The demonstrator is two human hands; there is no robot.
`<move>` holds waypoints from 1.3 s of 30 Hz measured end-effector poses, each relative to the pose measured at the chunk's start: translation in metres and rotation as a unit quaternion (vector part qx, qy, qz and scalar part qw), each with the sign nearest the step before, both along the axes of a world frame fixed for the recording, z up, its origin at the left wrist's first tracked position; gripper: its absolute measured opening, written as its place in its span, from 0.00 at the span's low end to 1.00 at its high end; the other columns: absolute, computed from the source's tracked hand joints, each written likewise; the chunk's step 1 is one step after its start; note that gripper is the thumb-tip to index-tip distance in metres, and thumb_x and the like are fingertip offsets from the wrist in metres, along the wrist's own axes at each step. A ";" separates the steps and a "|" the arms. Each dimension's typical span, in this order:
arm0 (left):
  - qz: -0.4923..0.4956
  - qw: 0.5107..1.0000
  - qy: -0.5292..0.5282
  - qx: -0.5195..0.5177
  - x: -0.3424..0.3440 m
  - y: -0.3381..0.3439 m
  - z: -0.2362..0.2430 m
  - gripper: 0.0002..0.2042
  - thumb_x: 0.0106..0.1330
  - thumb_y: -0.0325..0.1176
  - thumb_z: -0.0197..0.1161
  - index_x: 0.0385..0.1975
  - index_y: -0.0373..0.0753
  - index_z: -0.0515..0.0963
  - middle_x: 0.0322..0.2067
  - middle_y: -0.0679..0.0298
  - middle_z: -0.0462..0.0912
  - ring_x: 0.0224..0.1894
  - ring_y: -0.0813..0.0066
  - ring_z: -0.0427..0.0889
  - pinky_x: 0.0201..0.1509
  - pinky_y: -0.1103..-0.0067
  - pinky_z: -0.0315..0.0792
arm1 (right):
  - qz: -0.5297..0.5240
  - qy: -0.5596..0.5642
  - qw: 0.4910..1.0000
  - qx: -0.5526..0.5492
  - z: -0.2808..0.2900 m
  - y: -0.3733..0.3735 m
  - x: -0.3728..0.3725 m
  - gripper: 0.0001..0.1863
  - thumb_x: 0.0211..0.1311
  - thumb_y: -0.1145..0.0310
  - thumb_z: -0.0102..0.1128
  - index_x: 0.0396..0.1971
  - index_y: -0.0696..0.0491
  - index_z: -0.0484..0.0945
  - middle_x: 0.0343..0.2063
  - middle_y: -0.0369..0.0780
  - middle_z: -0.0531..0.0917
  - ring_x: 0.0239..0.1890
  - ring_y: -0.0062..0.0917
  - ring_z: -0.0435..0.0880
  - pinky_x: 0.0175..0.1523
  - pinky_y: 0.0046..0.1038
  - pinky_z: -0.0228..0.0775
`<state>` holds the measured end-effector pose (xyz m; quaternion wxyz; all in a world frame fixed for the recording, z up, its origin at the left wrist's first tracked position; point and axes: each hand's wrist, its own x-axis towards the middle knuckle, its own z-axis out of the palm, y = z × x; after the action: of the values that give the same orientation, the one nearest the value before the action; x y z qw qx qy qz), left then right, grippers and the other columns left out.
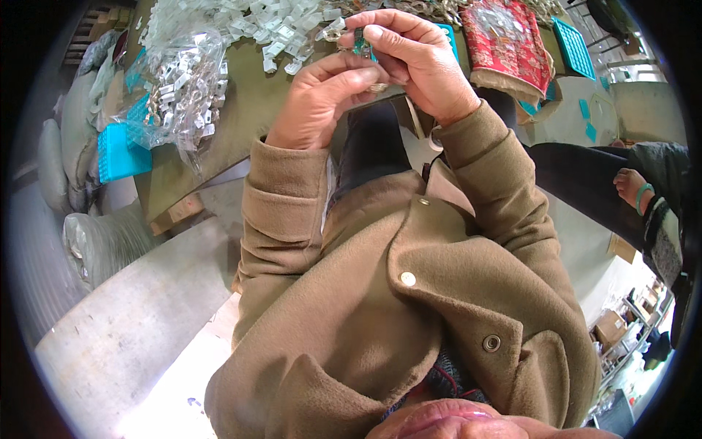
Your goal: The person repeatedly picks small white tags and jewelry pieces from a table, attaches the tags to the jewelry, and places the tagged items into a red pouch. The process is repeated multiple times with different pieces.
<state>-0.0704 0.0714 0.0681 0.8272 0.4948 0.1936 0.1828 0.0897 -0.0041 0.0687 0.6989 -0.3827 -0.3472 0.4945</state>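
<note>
Both my hands are raised over the near edge of the table (241, 110), fingertips close together. Between the thumb and fingers of my right hand (428, 58) is a small dark green and clear piece (359, 44). My left hand (325, 91) is closed in a pinch just below it, with a bit of pale gold-coloured material (377, 88) showing under its fingertips. What exactly the left fingers grip is partly hidden. Beyond them lies a large heap of small white plastic tags (274, 25), some with gold-coloured bits among them.
At left, a clear plastic bag (191, 88) of tagged pieces lies beside a turquoise basket (123, 152). A red patterned cloth (504, 40) and a turquoise tray (573, 47) are at right. Another person's hand (630, 186) rests at far right. Wrapped rolls (102, 245) stand at left.
</note>
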 end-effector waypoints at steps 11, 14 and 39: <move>0.048 0.966 -0.076 -0.242 0.020 -0.021 -0.007 0.05 0.70 0.31 0.59 0.39 0.38 0.78 0.20 0.73 0.76 0.30 0.78 0.80 0.46 0.75 0.75 | -0.077 -0.158 0.984 -0.017 -0.002 -0.035 0.012 0.13 0.68 0.74 0.58 0.50 0.55 0.83 0.25 0.29 0.82 0.20 0.07 0.70 0.25 0.11 0.64; 0.071 0.964 -0.009 -0.255 0.025 -0.022 -0.003 0.03 0.69 0.31 0.60 0.36 0.40 0.77 0.18 0.74 0.73 0.30 0.79 0.78 0.44 0.75 0.74 | -0.105 -0.237 0.966 -0.014 0.001 -0.039 0.014 0.13 0.66 0.77 0.59 0.49 0.54 0.83 0.29 0.30 0.83 0.23 0.08 0.74 0.29 0.13 0.69; 0.251 0.955 -0.009 0.156 0.028 -0.052 -0.025 0.03 0.62 0.23 0.65 0.34 0.34 0.79 0.28 0.68 0.82 0.30 0.86 0.77 0.38 0.85 0.74 | 0.041 0.162 0.984 -0.062 -0.032 -0.042 0.007 0.01 0.70 0.73 0.56 0.39 0.52 0.76 0.32 0.31 0.80 0.31 0.14 0.80 0.35 0.18 0.76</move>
<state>-0.0422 0.0198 0.0434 0.6694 0.5512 0.2727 0.4168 0.0967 -0.0465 0.0365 0.7002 -0.3256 -0.2129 0.5986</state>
